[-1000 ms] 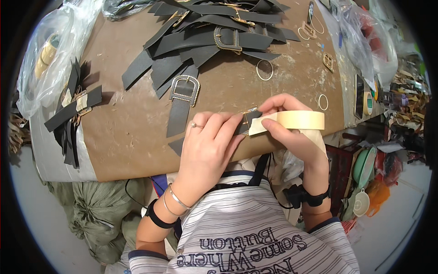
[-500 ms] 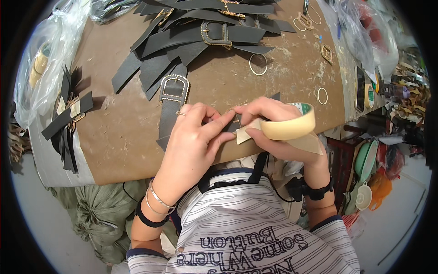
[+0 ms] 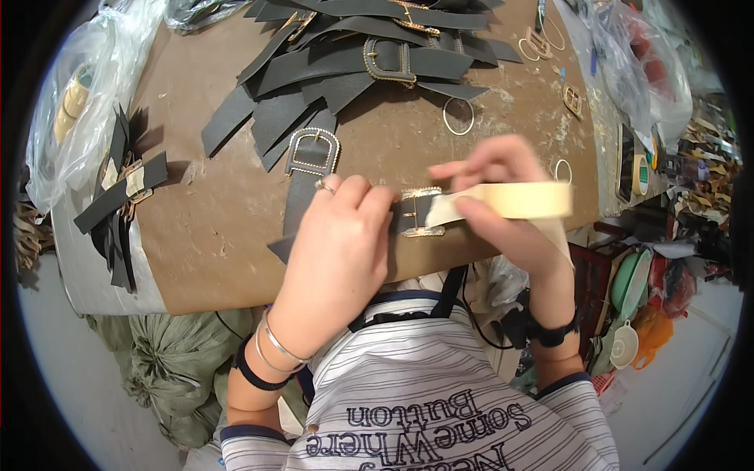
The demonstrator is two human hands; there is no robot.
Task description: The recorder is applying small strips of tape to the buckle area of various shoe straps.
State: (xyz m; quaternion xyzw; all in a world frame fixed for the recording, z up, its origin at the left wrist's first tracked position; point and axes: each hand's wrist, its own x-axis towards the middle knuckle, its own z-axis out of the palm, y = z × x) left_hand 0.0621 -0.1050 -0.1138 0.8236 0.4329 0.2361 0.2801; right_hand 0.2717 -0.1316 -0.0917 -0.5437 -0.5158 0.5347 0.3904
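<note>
Near the table's front edge, my left hand [image 3: 342,228] presses with curled fingers on a black strap [image 3: 398,216]. The strap carries a small gold-edged buckle [image 3: 423,232], lying just right of those fingers. My right hand [image 3: 514,235], partly blurred, is closed on a cream roll of masking tape [image 3: 534,201]. Its thumb pins the torn tape end [image 3: 446,212] over the strap by the buckle; whether the tape touches the strap I cannot tell. Beyond my left hand lies another strap with a D-shaped, beaded-edge buckle [image 3: 335,149].
Black buckled straps [image 3: 345,67] are heaped at the back, and a smaller bundle [image 3: 118,200] lies at the left. Rubber bands [image 3: 448,125] and a loose buckle [image 3: 572,100] are on the brown table cover [image 3: 204,243]. Plastic bags [image 3: 118,47] and a phone [image 3: 624,161] are at the sides.
My right hand has drawn away to the right with the tape roll, which has turned edge-on. My left fingers have moved back from the small buckle and curled, uncovering it.
</note>
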